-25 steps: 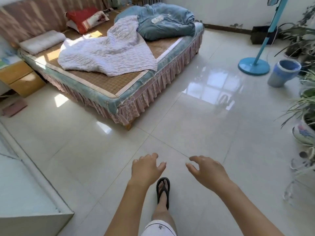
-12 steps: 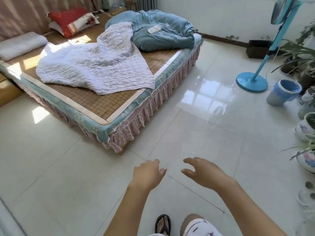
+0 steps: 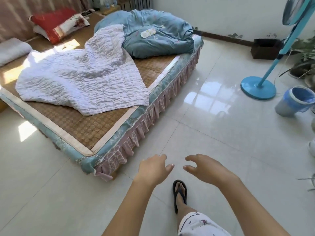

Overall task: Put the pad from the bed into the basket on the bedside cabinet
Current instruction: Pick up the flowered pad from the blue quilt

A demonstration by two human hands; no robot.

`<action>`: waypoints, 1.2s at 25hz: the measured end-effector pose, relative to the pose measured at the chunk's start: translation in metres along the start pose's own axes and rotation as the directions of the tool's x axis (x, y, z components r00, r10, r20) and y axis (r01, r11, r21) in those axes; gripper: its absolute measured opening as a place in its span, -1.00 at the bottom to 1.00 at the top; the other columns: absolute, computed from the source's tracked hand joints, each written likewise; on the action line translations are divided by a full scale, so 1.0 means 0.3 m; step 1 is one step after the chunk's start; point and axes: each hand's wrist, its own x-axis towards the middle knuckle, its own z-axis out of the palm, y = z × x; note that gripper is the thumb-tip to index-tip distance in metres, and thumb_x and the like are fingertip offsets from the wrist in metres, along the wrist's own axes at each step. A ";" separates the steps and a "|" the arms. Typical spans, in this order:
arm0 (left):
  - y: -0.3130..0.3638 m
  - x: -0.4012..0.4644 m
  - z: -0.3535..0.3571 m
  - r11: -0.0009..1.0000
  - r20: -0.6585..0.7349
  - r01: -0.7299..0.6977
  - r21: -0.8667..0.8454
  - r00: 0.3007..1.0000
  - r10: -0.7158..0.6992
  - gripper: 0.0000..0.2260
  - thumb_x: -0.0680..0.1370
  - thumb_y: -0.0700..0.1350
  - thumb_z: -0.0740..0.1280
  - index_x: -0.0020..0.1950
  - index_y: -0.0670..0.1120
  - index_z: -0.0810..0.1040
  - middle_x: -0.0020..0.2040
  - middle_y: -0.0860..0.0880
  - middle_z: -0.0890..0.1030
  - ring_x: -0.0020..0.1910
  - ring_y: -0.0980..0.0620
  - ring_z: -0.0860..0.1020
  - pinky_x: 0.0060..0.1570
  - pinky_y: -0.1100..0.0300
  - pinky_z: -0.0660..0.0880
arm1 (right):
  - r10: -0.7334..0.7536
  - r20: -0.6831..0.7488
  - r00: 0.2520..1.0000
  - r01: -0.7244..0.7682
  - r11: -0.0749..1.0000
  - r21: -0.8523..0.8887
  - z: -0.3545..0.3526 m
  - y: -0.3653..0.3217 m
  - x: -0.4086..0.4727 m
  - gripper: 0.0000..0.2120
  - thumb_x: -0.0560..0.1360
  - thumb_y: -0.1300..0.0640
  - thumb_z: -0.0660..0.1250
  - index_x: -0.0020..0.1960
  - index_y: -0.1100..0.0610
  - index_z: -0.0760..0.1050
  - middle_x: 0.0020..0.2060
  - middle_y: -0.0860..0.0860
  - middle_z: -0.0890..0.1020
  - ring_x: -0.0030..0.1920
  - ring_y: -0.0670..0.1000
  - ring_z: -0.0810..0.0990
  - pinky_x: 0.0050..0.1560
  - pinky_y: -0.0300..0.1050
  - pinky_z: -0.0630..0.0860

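A glossy floor (image 3: 221,133) of large pale square tiles fills most of the view, its polish mirroring a window grid. On it stands the low bed (image 3: 95,132), a broad rectangle topped with a woven tan mat (image 3: 80,123) of fine chequered texture edged in a smooth cream band, with a teal border and a pleated pink skirt hanging to the floor. Across the mat sprawls a crinkled white quilt (image 3: 81,82), puckered all over in small stitched ridges. Beyond it a soft teal duvet (image 3: 158,40) is heaped in rounded folds at the far corner. The pad (image 3: 148,33), a small flat oblong with rounded ends and a pale patterned face, lies on top of that duvet, well apart from both hands. A red pillow (image 3: 54,23) leans near the head end, and a white rolled pillow (image 3: 12,50) lies at the left edge.

To the right, a blue fan stand (image 3: 258,87) has a round disc base and a slanting pole; just beside it sits a grey tapered bin (image 3: 293,101) lined with thin blue plastic.

Near the bottom, the left hand (image 3: 152,169) hangs palm down with fingers loosely curled, holding nothing. The right hand (image 3: 206,169) is likewise empty, its fingers spread and bent like a claw. Between the forearms a foot in a black flip-flop (image 3: 179,193) rests on the tile.
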 end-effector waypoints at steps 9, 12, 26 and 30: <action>0.116 0.602 -0.406 0.995 0.001 0.096 -0.006 0.995 -0.096 -0.53 0.57 0.19 0.09 0.34 -0.08 0.38 0.32 -0.13 0.41 0.29 -0.14 0.42 0.25 -0.07 0.36 | -0.058 -0.017 0.998 0.057 0.998 -0.024 -0.543 0.091 0.593 -0.54 0.53 -0.18 0.16 0.37 -0.05 0.32 0.33 0.00 0.46 0.28 0.05 0.45 0.25 0.02 0.42; 0.117 0.806 -0.507 0.995 0.005 0.095 -0.008 0.995 -0.095 -0.53 0.57 0.20 0.09 0.33 -0.07 0.39 0.31 -0.13 0.38 0.27 -0.13 0.42 0.21 -0.05 0.39 | -0.077 0.015 0.997 0.077 0.997 -0.002 -0.644 0.104 0.782 -0.55 0.52 -0.17 0.17 0.37 -0.05 0.32 0.33 0.00 0.46 0.29 0.04 0.44 0.24 0.00 0.42; -0.022 1.856 -1.165 0.999 -0.012 0.037 -0.026 0.999 -0.037 -0.59 0.57 0.16 0.10 0.25 -0.08 0.43 0.20 -0.12 0.53 0.18 -0.12 0.51 0.11 0.00 0.42 | -0.055 -0.006 0.998 0.055 0.998 -0.043 -1.308 0.050 1.787 -0.57 0.52 -0.15 0.20 0.35 -0.05 0.35 0.32 -0.02 0.48 0.26 0.03 0.47 0.17 -0.01 0.44; -0.038 2.081 -1.306 0.998 0.033 0.048 -0.039 0.998 -0.047 -0.57 0.57 0.17 0.09 0.30 -0.08 0.40 0.26 -0.12 0.50 0.22 -0.12 0.49 0.14 -0.02 0.43 | -0.034 0.046 0.998 0.037 0.998 -0.059 -1.459 0.065 2.015 -0.60 0.52 -0.14 0.19 0.31 -0.02 0.37 0.28 0.02 0.50 0.23 0.07 0.48 0.16 0.01 0.47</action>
